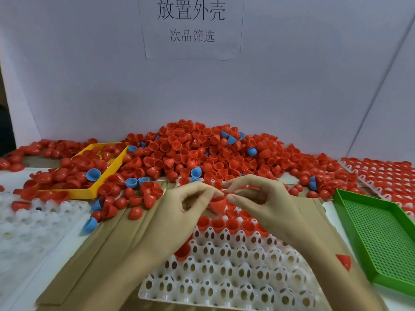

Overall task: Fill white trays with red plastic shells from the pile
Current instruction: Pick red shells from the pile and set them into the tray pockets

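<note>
Both my hands on one red shell over the white tray.

My left hand (179,207) and right hand (260,198) pinch a red shell (217,204) together above the white tray (235,272), pile (202,151) behind.

red shells (202,153), white tray (224,265), green tray (381,239)

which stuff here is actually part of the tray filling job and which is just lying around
Part of the job:
- white tray, partly filled
- pile of red shells
- red shell pinched by left hand and right hand

Lying about:
- yellow tray
- green tray
- blue shells
- paper sign
</note>
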Tool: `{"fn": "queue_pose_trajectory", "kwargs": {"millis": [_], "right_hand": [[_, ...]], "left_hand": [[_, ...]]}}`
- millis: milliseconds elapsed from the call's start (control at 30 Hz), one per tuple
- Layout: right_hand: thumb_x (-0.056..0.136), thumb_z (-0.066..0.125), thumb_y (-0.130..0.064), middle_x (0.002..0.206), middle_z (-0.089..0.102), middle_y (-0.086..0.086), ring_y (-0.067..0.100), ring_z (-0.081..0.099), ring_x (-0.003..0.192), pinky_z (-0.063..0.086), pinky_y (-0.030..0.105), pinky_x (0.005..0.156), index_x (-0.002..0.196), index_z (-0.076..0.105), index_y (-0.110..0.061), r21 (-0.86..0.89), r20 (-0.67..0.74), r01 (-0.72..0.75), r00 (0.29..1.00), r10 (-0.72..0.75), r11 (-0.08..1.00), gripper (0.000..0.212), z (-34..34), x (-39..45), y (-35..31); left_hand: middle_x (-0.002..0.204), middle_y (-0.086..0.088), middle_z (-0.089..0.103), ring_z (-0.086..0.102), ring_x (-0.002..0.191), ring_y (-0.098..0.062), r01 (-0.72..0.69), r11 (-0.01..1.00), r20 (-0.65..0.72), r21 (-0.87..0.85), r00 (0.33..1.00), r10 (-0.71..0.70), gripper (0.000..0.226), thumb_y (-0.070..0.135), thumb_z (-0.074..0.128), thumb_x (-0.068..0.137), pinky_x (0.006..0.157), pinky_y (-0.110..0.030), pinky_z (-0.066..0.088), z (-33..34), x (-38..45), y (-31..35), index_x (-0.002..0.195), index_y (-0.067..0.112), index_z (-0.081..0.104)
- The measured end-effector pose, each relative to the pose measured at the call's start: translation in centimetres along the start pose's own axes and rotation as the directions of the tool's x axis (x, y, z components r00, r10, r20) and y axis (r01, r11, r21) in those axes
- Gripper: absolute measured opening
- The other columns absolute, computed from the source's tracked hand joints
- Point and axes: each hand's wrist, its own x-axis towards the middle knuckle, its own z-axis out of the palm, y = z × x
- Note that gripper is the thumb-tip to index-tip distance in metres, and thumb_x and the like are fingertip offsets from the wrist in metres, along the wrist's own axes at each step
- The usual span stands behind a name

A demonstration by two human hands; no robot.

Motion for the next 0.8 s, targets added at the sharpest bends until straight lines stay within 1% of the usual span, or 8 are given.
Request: {"fn": "queue_pose_trajectory", "kwargs": {"millis": [100, 200, 333, 433, 500, 633, 733, 800], "right_hand": [[0.089, 0.079, -0.014, 0.109, 0.077, -0.006, 0.012, 0.076, 0.096, 0.059, 0.019, 0.082, 0.102, 0.076, -0.016, 0.0, 0.015, 0.017, 1.0, -0.017, 1.0, 0.013, 0.6, -0.3, 0.3], [0.094, 0.075, -0.018, 0.11, 0.076, -0.011, 0.009, 0.075, 0.099, 0.059, 0.021, 0.085, 0.109, 0.075, -0.02, -0.052, 0.043, 0.032, 0.999, -0.03, 0.998, 0.015, 0.8, -0.3, 0.2], [0.101, 0.065, -0.022, 0.108, 0.076, -0.008, 0.013, 0.075, 0.097, 0.062, 0.035, 0.085, 0.113, 0.073, -0.021, -0.109, -0.079, 0.007, 0.997, -0.015, 0.994, 0.015, -1.0, 0.1, 0.2], [0.103, 0.06, -0.019, 0.107, 0.076, -0.006, 0.011, 0.075, 0.096, 0.062, 0.035, 0.086, 0.112, 0.073, -0.017, -0.109, -0.169, -0.036, 0.985, 0.017, 0.993, 0.015, -2.2, 0.1, 0.3], [0.103, 0.06, -0.017, 0.106, 0.076, -0.005, 0.011, 0.076, 0.094, 0.063, 0.034, 0.084, 0.11, 0.073, -0.016, -0.11, -0.198, -0.051, 0.98, 0.028, 0.993, 0.015, -2.5, 0.1, 0.3], [0.103, 0.059, -0.015, 0.106, 0.075, -0.005, 0.01, 0.075, 0.092, 0.062, 0.028, 0.08, 0.11, 0.073, -0.015, -0.14, -0.211, -0.061, 0.977, 0.03, 0.988, 0.016, -2.5, 0.2, 0.4], [0.103, 0.059, -0.016, 0.106, 0.075, -0.006, 0.009, 0.075, 0.092, 0.062, 0.026, 0.078, 0.11, 0.073, -0.015, -0.168, -0.206, -0.067, 0.978, 0.032, 0.983, 0.016, -2.6, 0.1, 0.8], [0.103, 0.059, -0.016, 0.104, 0.075, -0.008, 0.008, 0.075, 0.091, 0.061, 0.025, 0.077, 0.108, 0.073, -0.016, -0.214, -0.207, -0.079, 0.978, 0.034, 0.974, 0.016, -2.7, 0.2, 1.3]], "left_hand": [[0.101, 0.004, 0.078, 0.077, 0.087, -0.015, 0.15, 0.985, 0.089, -0.087, 0.986, -0.142, 0.012, 0.021, 0.078, 0.09, 0.086, -0.02, 0.058, -0.8, 0.3, 0.3, 0.099, 0.029, 0.077], [0.095, 0.004, 0.078, 0.076, 0.09, -0.012, 0.168, 0.985, 0.133, 0.042, 0.976, -0.172, 0.019, 0.015, 0.083, 0.082, 0.087, -0.02, 0.058, -1.4, 0.3, 0.3, 0.092, 0.03, 0.077], [0.082, 0.008, 0.075, 0.074, 0.079, -0.008, 0.115, 0.94, 0.201, 0.32, 0.962, -0.186, 0.023, 0.017, 0.083, 0.081, 0.077, -0.026, 0.061, -2.1, -0.1, 0.8, 0.089, 0.036, 0.073], [0.075, 0.025, 0.07, 0.067, 0.077, 0.008, 0.006, 0.817, 0.206, 0.576, 0.966, -0.153, 0.026, 0.019, 0.082, 0.079, 0.067, -0.014, 0.054, -1.9, -0.8, 0.7, 0.084, 0.04, 0.069], [0.072, 0.027, 0.068, 0.06, 0.084, 0.017, -0.052, 0.731, 0.231, 0.681, 0.962, -0.147, 0.019, 0.023, 0.081, 0.079, 0.065, -0.006, 0.043, -1.6, -1.1, 0.5, 0.08, 0.038, 0.069], [0.075, 0.021, 0.057, 0.045, 0.093, 0.013, -0.126, 0.639, 0.275, 0.759, 0.951, -0.14, 0.023, 0.029, 0.075, 0.085, 0.074, -0.004, 0.035, -1.0, -1.3, -0.3, 0.076, 0.042, 0.059], [0.084, 0.022, 0.048, 0.041, 0.091, 0.014, -0.146, 0.64, 0.292, 0.755, 0.948, -0.128, 0.022, 0.029, 0.073, 0.087, 0.069, -0.01, 0.037, -0.5, -1.7, -0.5, 0.081, 0.04, 0.055], [0.086, 0.022, 0.051, 0.046, 0.091, 0.011, -0.149, 0.664, 0.307, 0.733, 0.943, -0.128, 0.016, 0.027, 0.073, 0.088, 0.069, -0.01, 0.04, -0.9, -1.6, -0.3, 0.085, 0.038, 0.061]]}}
